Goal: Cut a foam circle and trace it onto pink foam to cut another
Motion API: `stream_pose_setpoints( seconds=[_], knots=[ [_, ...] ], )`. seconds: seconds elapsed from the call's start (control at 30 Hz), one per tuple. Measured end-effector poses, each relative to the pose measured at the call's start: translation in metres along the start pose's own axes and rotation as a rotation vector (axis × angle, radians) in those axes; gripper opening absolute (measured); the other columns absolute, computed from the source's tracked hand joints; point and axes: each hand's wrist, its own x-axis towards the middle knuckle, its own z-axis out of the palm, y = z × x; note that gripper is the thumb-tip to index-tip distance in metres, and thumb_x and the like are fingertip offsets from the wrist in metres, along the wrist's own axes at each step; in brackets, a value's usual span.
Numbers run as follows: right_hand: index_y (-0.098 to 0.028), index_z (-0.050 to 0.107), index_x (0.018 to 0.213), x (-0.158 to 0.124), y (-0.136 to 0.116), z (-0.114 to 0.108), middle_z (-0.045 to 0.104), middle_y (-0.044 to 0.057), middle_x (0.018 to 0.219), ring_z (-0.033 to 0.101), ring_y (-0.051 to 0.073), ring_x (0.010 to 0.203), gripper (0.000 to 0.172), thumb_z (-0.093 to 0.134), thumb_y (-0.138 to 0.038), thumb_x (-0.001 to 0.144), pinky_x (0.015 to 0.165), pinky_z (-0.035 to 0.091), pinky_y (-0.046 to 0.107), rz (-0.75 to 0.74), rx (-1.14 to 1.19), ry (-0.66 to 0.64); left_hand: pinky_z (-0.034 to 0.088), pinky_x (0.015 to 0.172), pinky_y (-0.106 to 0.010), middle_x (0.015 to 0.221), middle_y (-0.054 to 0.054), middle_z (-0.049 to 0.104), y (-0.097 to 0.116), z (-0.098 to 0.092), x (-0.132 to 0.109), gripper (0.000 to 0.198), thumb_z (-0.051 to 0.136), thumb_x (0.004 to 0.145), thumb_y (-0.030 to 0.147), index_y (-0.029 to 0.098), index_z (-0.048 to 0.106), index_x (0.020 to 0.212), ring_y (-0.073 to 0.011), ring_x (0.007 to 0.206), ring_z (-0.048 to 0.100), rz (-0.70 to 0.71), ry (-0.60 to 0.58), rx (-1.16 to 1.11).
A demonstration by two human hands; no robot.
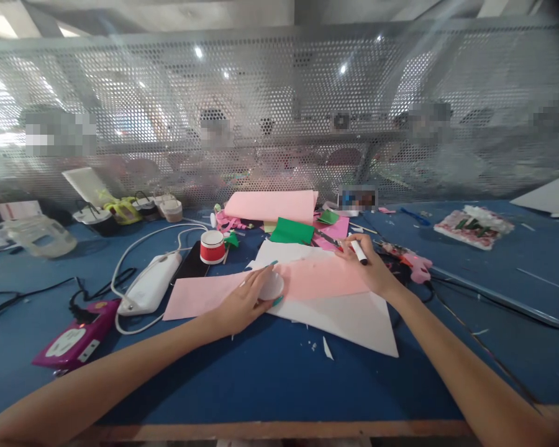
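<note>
My left hand (245, 301) is closed around a small round white disc (272, 286), which rests at the pink paper strip's middle. My right hand (368, 264) grips a white marker with a black end (359, 251), above the strip's right part. The pink paper (326, 277) stretches from beneath my left hand to the right, over white sheets (335, 320). Its left end (195, 296) lies on the blue table. Whether the disc is a lid or a cutout I cannot tell.
A red and white cup (212, 247) stands behind my left hand, beside a black phone (192, 264). White and purple power strips (77, 335) with cables lie left. Green paper (292, 231) and pink sheets (272, 206) are behind. A glue gun (414, 267) lies right. A perforated metal screen (279, 112) closes the back.
</note>
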Motion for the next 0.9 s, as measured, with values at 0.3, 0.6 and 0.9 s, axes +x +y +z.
stream_pose_setpoints(
  seconds=[0.3,0.6,0.9],
  knots=[
    [-0.027,0.035,0.106,-0.004,-0.026,-0.008,0.057,0.009,0.109,0.063,0.023,0.089,0.031,0.050,-0.047,0.087,0.076,0.050,0.039,0.010,0.042,-0.228,0.044,0.100,-0.046,0.144,-0.014,0.040,-0.008,-0.010,-0.017,0.065,0.047,0.090,0.042,0.023,0.020,0.146,-0.0283,0.132,0.039,-0.140,0.006,-0.140],
    [-0.025,0.039,0.095,-0.001,-0.037,-0.027,0.054,-0.002,0.067,0.047,0.015,0.054,0.040,0.067,-0.044,0.075,0.052,0.039,0.028,-0.004,-0.115,-0.434,0.039,0.103,-0.046,0.151,-0.008,0.033,-0.036,-0.031,-0.034,0.074,0.053,0.084,0.046,0.027,0.020,0.147,-0.0305,0.135,0.034,-0.336,-0.065,-0.204],
    [-0.026,0.044,0.087,-0.004,-0.033,-0.013,0.051,-0.006,0.059,0.049,0.013,0.048,0.039,0.073,-0.043,0.068,0.047,0.039,0.025,0.038,0.005,-0.432,0.048,0.096,-0.042,0.136,-0.009,0.051,-0.036,-0.043,-0.035,0.080,0.067,0.072,0.039,0.026,0.030,0.142,-0.0283,0.122,0.051,-0.429,0.047,-0.330]
  ],
)
